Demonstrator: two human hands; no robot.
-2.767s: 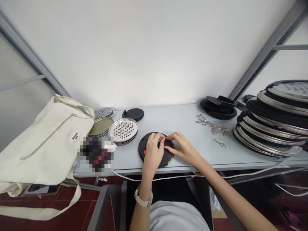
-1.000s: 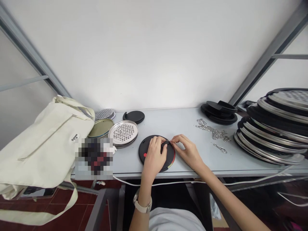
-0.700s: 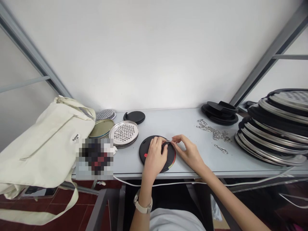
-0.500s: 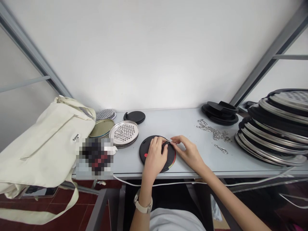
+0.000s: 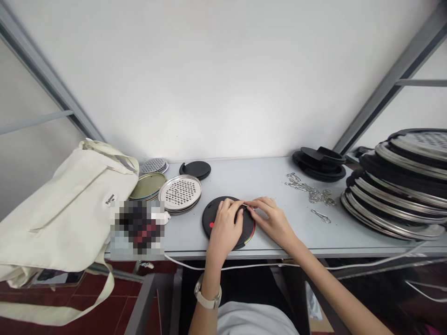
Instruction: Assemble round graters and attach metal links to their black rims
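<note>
A round black plastic disc [image 5: 210, 212] lies flat near the front of the table, with a red dot on its left and a red and yellow edge showing at lower right. My left hand [image 5: 227, 223] lies over its middle, fingers bent and thumb drawn in, gripping it near the far right rim. From the right, my right hand [image 5: 270, 216] pinches a thin metal wire clip [image 5: 246, 205] between thumb and fingers at that rim. How the clip meets the disc is hidden by the fingertips. Several wire clips [image 5: 310, 190] lie loose to the right, one clip [image 5: 320, 216] apart.
Round grater plates [image 5: 179, 192], a gold-coloured round lid [image 5: 148, 185] and a black disc [image 5: 195, 169] lie left. Black plastic parts [image 5: 318, 164] and a tall stack of discs [image 5: 398, 186] stand right. A cream bag [image 5: 70, 209] and a white cable [image 5: 251, 265] border the front.
Since the earliest frame, my right hand has shifted from the disc's middle to its far right rim with the clip. Lately its fingers have stretched closer to my left hand, which stays on the disc.
</note>
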